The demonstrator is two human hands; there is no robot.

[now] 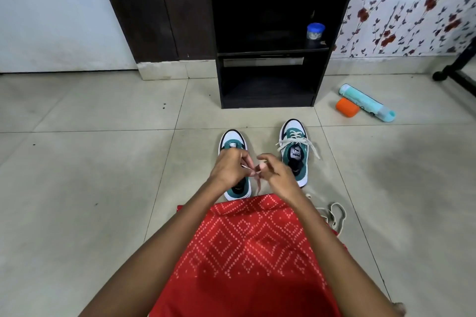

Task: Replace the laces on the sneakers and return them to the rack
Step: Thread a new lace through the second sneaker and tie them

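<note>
Left hand, fingers curled, pinches a thin lace above the left sneaker, which sits on the tiled floor. Right hand pinches the same lace just beside it. The right sneaker, already laced, stands further right. A dark rack stands behind both.

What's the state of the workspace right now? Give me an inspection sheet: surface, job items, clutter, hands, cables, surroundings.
Surface: tiled floor, a few dark specks.
Job's things: laced sneaker stands beside unfinished sneaker; loose lace lies on the floor by the red garment; rack stands ahead.
Clutter: teal bottle and orange cylinder lie right of the rack; blue-lidded jar on a rack shelf.
Grippers: left hand and right hand both pinch the lace over the unfinished sneaker.
Cables: nothing seen.
Surroundings: floral wall right, dark door left.
</note>
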